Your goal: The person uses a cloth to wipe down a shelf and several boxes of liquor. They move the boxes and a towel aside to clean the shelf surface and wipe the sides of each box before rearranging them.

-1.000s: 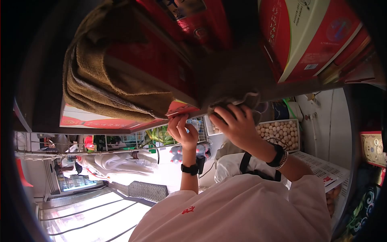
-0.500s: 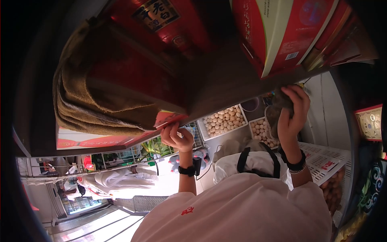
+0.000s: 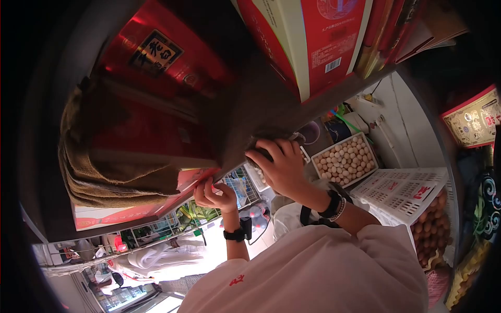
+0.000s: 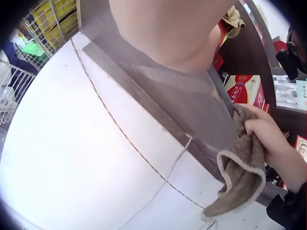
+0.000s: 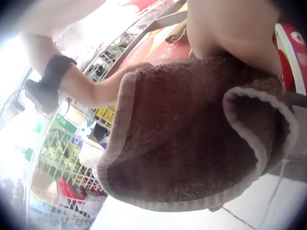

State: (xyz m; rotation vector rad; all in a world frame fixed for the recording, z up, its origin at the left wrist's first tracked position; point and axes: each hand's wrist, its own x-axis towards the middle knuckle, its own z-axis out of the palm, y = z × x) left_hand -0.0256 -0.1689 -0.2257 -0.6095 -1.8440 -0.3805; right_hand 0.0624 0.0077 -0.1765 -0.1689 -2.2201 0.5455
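In the head view my right hand (image 3: 284, 169) grips a grey-brown cloth (image 5: 168, 139) with pale edging, at the front edge of the dark shelf (image 3: 250, 104). The cloth's loose part hangs below that hand in the left wrist view. My left hand (image 3: 215, 197) rests at the same edge a little to the left, fingers loosely bent beside the corner of a red box (image 3: 192, 177). A folded brown towel (image 3: 112, 182) drapes over that box. In the left wrist view my left fingers are hidden behind the wrist.
Red gift boxes (image 3: 334, 47) stand on the shelf at right, and a shiny red box (image 3: 162, 52) at back left. Below are a crate of eggs (image 3: 344, 159), a white perforated crate (image 3: 399, 190) and wire racks (image 3: 172, 224).
My right hand moved right along the shelf edge with the cloth, then came back left near my left hand. My left hand stays by the box corner. The head view has turned.
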